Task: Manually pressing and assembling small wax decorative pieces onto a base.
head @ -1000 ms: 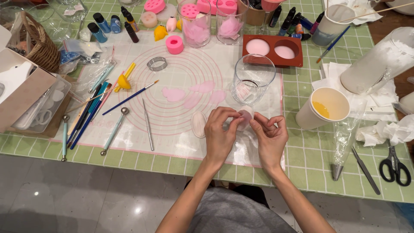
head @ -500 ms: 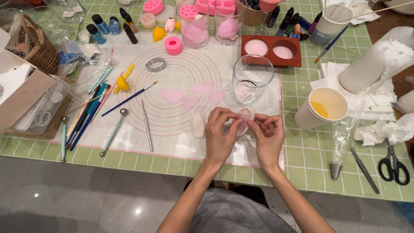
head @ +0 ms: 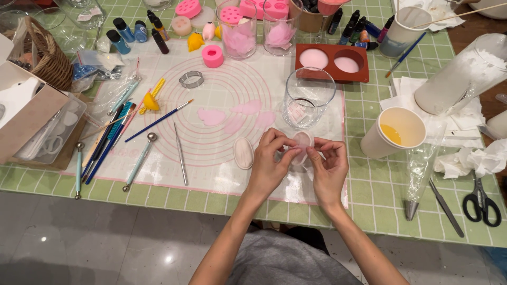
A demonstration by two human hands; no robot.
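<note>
left hand point(head: 270, 158) and right hand point(head: 328, 166) both pinch a thin pale pink oval petal piece point(head: 302, 146), its long axis running away from the person, over the translucent silicone mat point(head: 211, 174)

The scene is brightly and evenly lit from overhead. A glare spot is reflected on the glossy grey floor tiles point(head: 168, 258). Only soft shadows are cast. Slight wide-angle bending is seen at the edges.
</note>
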